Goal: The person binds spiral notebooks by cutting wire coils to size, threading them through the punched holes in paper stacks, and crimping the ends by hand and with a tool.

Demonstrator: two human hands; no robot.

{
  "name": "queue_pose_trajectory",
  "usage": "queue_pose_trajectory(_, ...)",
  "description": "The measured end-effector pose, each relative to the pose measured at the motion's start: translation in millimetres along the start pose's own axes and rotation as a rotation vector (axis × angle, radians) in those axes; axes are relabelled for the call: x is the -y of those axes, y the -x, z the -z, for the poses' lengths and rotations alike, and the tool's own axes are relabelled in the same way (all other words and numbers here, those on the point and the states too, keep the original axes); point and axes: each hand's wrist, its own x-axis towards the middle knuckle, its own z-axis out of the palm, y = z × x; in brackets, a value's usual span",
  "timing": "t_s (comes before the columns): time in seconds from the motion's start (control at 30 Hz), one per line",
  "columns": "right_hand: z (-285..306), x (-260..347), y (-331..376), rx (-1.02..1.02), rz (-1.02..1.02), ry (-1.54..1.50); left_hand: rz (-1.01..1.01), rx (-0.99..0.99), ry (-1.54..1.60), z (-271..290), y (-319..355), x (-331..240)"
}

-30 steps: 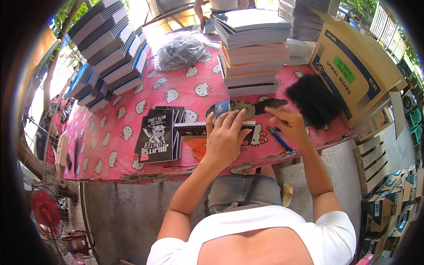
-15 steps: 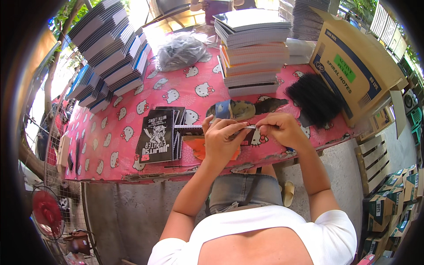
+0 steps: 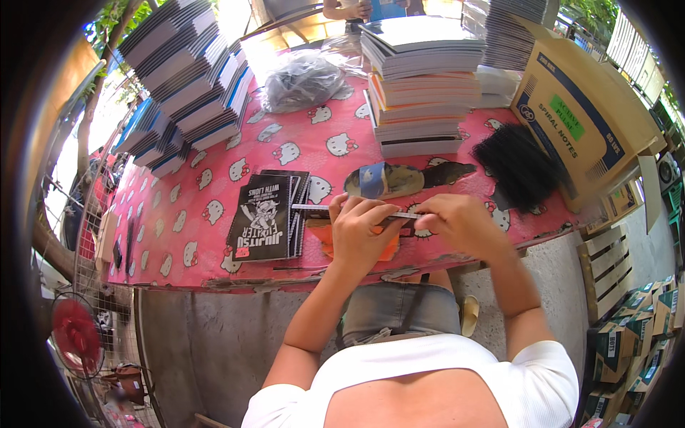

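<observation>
My left hand (image 3: 359,232) is closed around a spiral notebook, held with its pale bound edge (image 3: 314,207) up and running left to right. Curled at the right end of that edge is my right hand (image 3: 460,225), its fingertips pinched together and slightly smeared; whatever they hold is too small to make out. Below the left hand lies an orange piece (image 3: 389,250). Several black spiral notebooks (image 3: 260,225) with white print lie overlapped to the left. Just beyond my hands is a worn, sole-shaped pad with a blue band (image 3: 374,180).
A pile of black plastic coils (image 3: 517,167) lies right, beside an open cardboard box (image 3: 571,118). Tall notebook stacks stand at the back left (image 3: 182,78) and centre (image 3: 424,93), with a grey plastic bag (image 3: 303,78) between. Across the pink table (image 3: 214,210), another person's hand (image 3: 360,10) holds something blue.
My right hand has shifted slightly at the end of the notebook's bound edge. The whole view has moved a little, and a blue item now shows by the other person's hand.
</observation>
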Motion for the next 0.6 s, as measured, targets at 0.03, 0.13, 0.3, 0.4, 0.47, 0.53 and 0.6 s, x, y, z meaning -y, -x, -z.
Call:
queue_pose_trajectory(0.03,4.3,-7.5,-10.1,0.006,0.012,-0.008,-0.024,-0.022,0.031,0.8,1.8,1.0)
queue_pose_trajectory(0.13,8.6,-44.6,-59.2,0.213,0.037,-0.379,-0.100,-0.066,0.041,-1.6,2.6,-1.3)
queue_pose_trajectory(0.3,-70.7,-120.6,-92.3,0.132,0.206,0.375,-0.148,-0.093,0.024,-6.2,4.4,0.1)
queue_pose_trajectory(0.4,-79.8,-113.7,-84.0,0.092,0.060,0.524,0.000,-0.188,0.091,-4.8,4.3,-5.7)
queue_pose_trajectory(0.47,-50.0,-89.7,-69.4,-0.106,-0.261,0.066,-0.016,-0.177,0.066,-3.8,6.5,-0.1)
queue_pose_trajectory(0.53,-30.3,-89.3,-61.9,-0.075,-0.186,0.018,-0.088,-0.128,0.027,-5.5,2.3,2.6)
queue_pose_trajectory(0.6,-15.3,-96.8,-47.6,-0.010,-0.051,-0.084,-0.087,-0.157,0.090,-8.2,0.7,1.5)
